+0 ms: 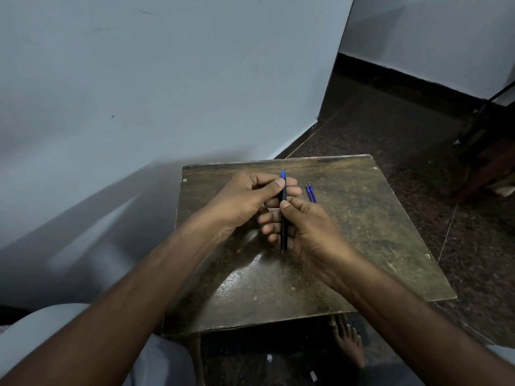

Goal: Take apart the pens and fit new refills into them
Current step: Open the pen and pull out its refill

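Observation:
A slim black pen [283,218] with a blue tip end stands nearly upright over the middle of the small brown table [362,232]. My left hand [250,196] pinches its upper part just below the blue tip, thumb against fingers. My right hand [306,227] grips the lower barrel, thumb on top. Two blue refills [311,193] lie side by side on the table just right of my hands, untouched.
The worn table stands close to a pale blue wall [167,79] on the left. Dark speckled floor [390,121] spreads to the right. A bare foot [349,341] shows under the table's near edge. A dark furniture leg [479,123] is at far right.

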The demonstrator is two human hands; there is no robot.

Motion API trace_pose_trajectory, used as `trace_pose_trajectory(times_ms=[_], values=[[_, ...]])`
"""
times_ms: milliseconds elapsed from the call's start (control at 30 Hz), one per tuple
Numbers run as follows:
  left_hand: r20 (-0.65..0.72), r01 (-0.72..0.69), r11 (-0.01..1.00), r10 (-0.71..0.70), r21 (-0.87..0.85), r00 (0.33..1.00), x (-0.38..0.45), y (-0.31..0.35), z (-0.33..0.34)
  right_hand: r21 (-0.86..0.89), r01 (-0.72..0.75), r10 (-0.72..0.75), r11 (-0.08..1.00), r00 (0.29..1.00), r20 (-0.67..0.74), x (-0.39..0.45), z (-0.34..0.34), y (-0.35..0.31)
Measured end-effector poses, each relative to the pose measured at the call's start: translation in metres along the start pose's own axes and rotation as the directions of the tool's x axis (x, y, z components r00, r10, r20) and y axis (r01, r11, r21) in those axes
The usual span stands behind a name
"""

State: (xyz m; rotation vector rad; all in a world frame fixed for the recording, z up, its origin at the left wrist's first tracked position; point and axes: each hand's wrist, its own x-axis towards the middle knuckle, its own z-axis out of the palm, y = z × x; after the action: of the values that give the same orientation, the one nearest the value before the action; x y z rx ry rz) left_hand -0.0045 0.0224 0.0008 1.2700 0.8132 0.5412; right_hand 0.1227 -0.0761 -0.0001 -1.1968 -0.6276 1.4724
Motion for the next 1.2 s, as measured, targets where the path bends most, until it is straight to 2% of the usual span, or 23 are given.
trace_pose_trajectory(times_ms=[233, 433, 533, 600, 833, 933, 1067, 1200], values=[[0.03, -0.058, 0.992, 0.061, -0.109, 0.998, 0.001, 0.003, -0.006, -0.059, -0.01, 0.015, 0.998, 0.997, 0.081, 0.0, -0.018, -0.012], [-0.074, -0.138, 0.988, 0.133, -0.069, 0.988, 0.001, 0.001, 0.002, -0.084, -0.009, 0.018, 0.996, 0.994, 0.108, 0.004, -0.022, -0.015], [-0.176, -0.196, 0.98, 0.201, 0.044, 0.964, 0.001, 0.0, 0.004, -0.137, 0.037, -0.027, 0.99, 0.997, 0.067, 0.005, -0.025, -0.011], [-0.22, -0.214, 0.97, 0.234, 0.115, 0.947, 0.001, -0.001, 0.006, -0.237, 0.08, -0.075, 0.968, 0.997, 0.03, 0.005, -0.027, -0.01], [-0.234, -0.268, 0.959, 0.282, 0.091, 0.93, -0.003, 0.0, 0.015, -0.479, 0.112, -0.192, 0.87, 0.974, -0.122, 0.002, -0.028, -0.017], [-0.208, -0.233, 0.972, 0.233, 0.023, 0.95, -0.004, -0.002, 0.015, -0.456, 0.088, -0.124, 0.886, 0.991, -0.051, 0.002, -0.028, -0.02], [-0.195, -0.177, 0.984, 0.176, 0.012, 0.965, -0.002, -0.001, 0.011, -0.342, 0.013, 0.007, 0.94, 0.998, 0.058, 0.001, -0.032, -0.021], [-0.159, -0.148, 0.989, 0.151, 0.029, 0.976, -0.003, 0.0, 0.01, -0.334, 0.032, -0.05, 0.942, 0.998, -0.046, 0.002, -0.033, -0.02]])
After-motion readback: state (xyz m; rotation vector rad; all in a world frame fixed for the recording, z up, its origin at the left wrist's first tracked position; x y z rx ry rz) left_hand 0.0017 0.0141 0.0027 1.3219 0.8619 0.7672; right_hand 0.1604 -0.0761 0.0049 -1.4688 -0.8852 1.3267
